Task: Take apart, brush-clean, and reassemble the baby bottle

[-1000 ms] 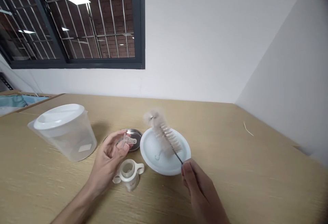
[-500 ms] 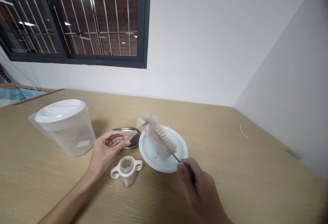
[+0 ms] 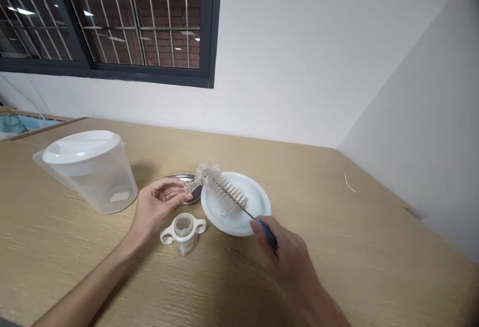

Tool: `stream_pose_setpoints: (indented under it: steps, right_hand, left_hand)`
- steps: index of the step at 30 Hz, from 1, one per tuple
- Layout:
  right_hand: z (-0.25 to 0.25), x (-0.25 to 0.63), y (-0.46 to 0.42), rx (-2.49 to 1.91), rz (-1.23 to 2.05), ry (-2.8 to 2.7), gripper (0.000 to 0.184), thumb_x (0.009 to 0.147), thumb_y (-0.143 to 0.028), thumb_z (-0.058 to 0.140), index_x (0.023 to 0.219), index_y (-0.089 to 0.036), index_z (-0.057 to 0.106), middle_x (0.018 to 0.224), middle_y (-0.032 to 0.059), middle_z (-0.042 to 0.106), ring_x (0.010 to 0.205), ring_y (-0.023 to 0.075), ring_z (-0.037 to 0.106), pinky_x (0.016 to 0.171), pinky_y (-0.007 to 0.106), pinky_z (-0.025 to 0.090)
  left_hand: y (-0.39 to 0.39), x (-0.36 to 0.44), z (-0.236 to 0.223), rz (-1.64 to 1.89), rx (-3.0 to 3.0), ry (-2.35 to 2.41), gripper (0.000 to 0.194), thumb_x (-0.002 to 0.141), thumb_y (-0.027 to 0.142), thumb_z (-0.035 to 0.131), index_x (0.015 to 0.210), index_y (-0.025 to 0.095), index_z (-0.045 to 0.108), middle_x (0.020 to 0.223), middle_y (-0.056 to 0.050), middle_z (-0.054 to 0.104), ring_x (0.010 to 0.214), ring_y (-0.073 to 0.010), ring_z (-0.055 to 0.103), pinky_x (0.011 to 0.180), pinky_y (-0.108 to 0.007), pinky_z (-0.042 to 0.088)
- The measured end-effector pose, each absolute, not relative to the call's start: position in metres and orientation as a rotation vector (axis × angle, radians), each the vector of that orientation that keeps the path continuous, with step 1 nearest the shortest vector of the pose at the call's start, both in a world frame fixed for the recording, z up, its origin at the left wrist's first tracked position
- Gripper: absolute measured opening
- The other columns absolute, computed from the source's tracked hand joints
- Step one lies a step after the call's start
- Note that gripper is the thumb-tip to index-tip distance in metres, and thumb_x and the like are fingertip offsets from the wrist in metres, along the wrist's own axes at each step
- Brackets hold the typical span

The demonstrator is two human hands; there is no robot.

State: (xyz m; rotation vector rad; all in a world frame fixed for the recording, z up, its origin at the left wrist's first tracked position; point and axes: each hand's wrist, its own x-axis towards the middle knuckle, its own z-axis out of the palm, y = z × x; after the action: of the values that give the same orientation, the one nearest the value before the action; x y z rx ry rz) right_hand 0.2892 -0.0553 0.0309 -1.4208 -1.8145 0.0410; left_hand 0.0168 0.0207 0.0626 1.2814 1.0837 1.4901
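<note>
My left hand pinches a small clear bottle nipple over a round metal dish. In my right hand is the blue handle of a bottle brush, its white bristles slanting up to the left across a white plate. The brush's bristly tip meets the outer end of the nipple; whether it goes inside I cannot tell. Below my left hand stands a white two-handled baby bottle, upright with its top uncovered. A small clear piece lies on the plate.
A translucent lidded pitcher stands left of my left hand. A pale curved strip lies on the wooden table at the right. Behind are a white wall and a barred window. Blue cloth shows at far left.
The brush has come down and slightly left, so its tip now touches the nipple. My left hand still holds the nipple. The whole view has tilted down a little.
</note>
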Motion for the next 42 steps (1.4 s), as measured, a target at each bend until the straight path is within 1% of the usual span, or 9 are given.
stream_pose_setpoints:
  steps: [3, 6, 11, 16, 23, 27, 32, 37, 42]
  right_hand:
    - [0.032, 0.294, -0.055, -1.55, -0.004, -1.667, 0.041, 0.1, -0.051, 0.045, 0.083, -0.02, 0.065, 0.054, -0.0031, 0.05, 0.045, 0.0115, 0.041, 0.049, 0.025, 0.034]
    - [0.036, 0.293, -0.058, -1.523, 0.086, -1.638, 0.041, 0.101, -0.05, 0.043, 0.085, -0.019, 0.065, 0.054, -0.0036, 0.051, 0.045, 0.0112, 0.044, 0.048, 0.024, 0.037]
    - [0.033, 0.284, -0.059, -1.323, 0.067, -1.862, 0.032, 0.101, -0.039, 0.046, 0.089, -0.018, 0.067, 0.06, -0.0013, 0.06, 0.047, 0.01, 0.048, 0.049, 0.022, 0.039]
    - [0.035, 0.292, -0.055, -1.539, 0.029, -1.657, 0.04, 0.099, -0.049, 0.045, 0.088, -0.018, 0.067, 0.055, -0.0022, 0.056, 0.044, 0.0112, 0.044, 0.046, 0.023, 0.037]
    - [0.043, 0.302, -0.057, -1.629, 0.057, -1.354, 0.047, 0.095, -0.057, 0.048, 0.09, -0.016, 0.069, 0.071, 0.0043, 0.067, 0.055, 0.0138, 0.053, 0.051, 0.025, 0.041]
    - [0.04, 0.307, -0.051, -1.649, 0.07, -1.286, 0.048, 0.094, -0.058, 0.047, 0.091, -0.015, 0.069, 0.074, 0.005, 0.067, 0.058, 0.0153, 0.054, 0.054, 0.026, 0.042]
    - [0.035, 0.314, -0.045, -1.633, 0.027, -1.288, 0.048, 0.094, -0.058, 0.047, 0.088, -0.016, 0.068, 0.061, 0.0005, 0.057, 0.054, 0.0147, 0.05, 0.055, 0.027, 0.039]
    - [0.034, 0.319, -0.042, -1.61, -0.023, -1.305, 0.045, 0.095, -0.055, 0.047, 0.085, -0.015, 0.066, 0.056, -0.0019, 0.051, 0.05, 0.0123, 0.045, 0.053, 0.026, 0.036]
    - [0.031, 0.319, -0.041, -1.569, -0.044, -1.322, 0.043, 0.095, -0.053, 0.048, 0.085, -0.016, 0.065, 0.057, -0.0026, 0.051, 0.05, 0.0114, 0.045, 0.053, 0.024, 0.036]
  left_hand:
    - [0.021, 0.016, 0.063, 1.433, 1.209, 1.023, 0.043, 0.062, 0.029, 0.093, 0.097, 0.016, 0.072, 0.089, -0.008, 0.08, 0.084, -0.0199, 0.077, 0.08, -0.027, 0.063]
    - [0.022, 0.014, 0.064, 1.324, 1.002, 0.902, 0.046, 0.072, 0.032, 0.088, 0.112, 0.018, 0.07, 0.101, -0.008, 0.08, 0.087, -0.017, 0.077, 0.08, -0.022, 0.063]
    - [0.021, 0.017, 0.068, 1.204, 0.775, 0.806, 0.023, 0.078, 0.032, 0.084, 0.087, 0.013, 0.075, 0.09, -0.009, 0.079, 0.079, -0.0135, 0.076, 0.077, -0.016, 0.063]
    - [0.027, 0.01, 0.072, 1.224, 0.859, 0.881, 0.027, 0.079, 0.034, 0.083, 0.094, 0.013, 0.075, 0.094, -0.008, 0.079, 0.08, -0.0116, 0.075, 0.076, -0.014, 0.062]
    - [0.05, -0.018, 0.063, 1.41, 1.561, 1.337, 0.048, 0.074, 0.049, 0.082, 0.106, 0.016, 0.069, 0.106, -0.011, 0.077, 0.097, -0.022, 0.073, 0.089, -0.03, 0.057]
    - [0.068, -0.018, 0.059, 1.113, 2.003, 1.59, 0.04, 0.077, 0.051, 0.075, 0.1, 0.018, 0.072, 0.104, -0.012, 0.077, 0.098, -0.0278, 0.07, 0.089, -0.034, 0.051]
    - [0.083, -0.002, 0.062, 0.748, 2.293, 1.678, 0.028, 0.077, 0.043, 0.073, 0.09, 0.018, 0.071, 0.097, -0.014, 0.078, 0.097, -0.0332, 0.068, 0.094, -0.039, 0.04]
    - [0.078, 0.004, 0.059, 0.489, 2.435, 1.798, 0.029, 0.081, 0.042, 0.066, 0.097, 0.018, 0.068, 0.101, -0.015, 0.078, 0.096, -0.0321, 0.068, 0.093, -0.039, 0.036]
    - [0.08, 0.008, 0.048, 0.404, 2.49, 1.968, 0.032, 0.084, 0.043, 0.062, 0.104, 0.019, 0.067, 0.107, -0.017, 0.076, 0.106, -0.0372, 0.066, 0.1, -0.049, 0.03]
